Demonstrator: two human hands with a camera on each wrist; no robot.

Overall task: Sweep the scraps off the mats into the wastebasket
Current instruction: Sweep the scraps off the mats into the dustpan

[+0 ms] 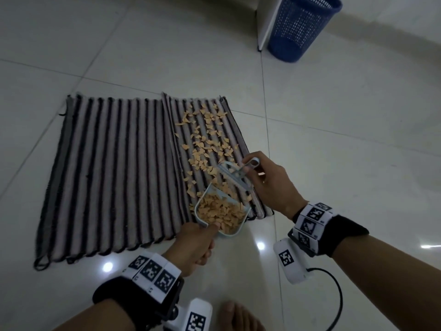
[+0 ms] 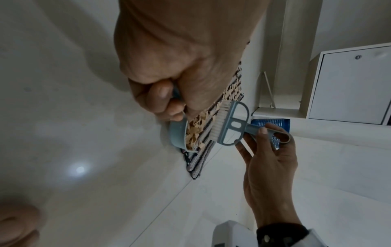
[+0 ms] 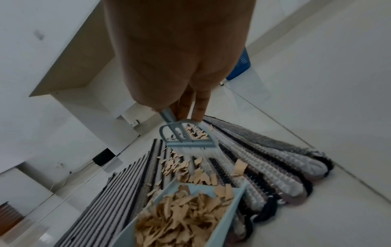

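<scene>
A: Left to right. Big striped mat (image 1: 107, 173), far left: bare of scraps as far as I can see. The smaller mat (image 1: 238, 139) overlaps its right edge and carries the loose scraps (image 1: 205, 139), scattered from its far end to near the pan.

B: Hands?

A: Left hand (image 1: 193, 247) wrapped round the handle of the dustpan (image 1: 220, 211), lip down on the near end of the small mat. Right hand (image 1: 269, 182) pinches the handle of the brush (image 1: 235, 174), bristles on the mat just beyond the pan's mouth.

B: Progress?

A: My estimate is about midway. The pan holds a good heap, plenty left on the mat, and nothing visibly emptied. The wastebasket (image 1: 300, 27) stands far right, well apart.

B: Blind spots?

A: The basket's inside is hidden and its rim cut off. The pan handle is buried in the fist. Dim light, so small bits between the stripes could escape me.
</scene>
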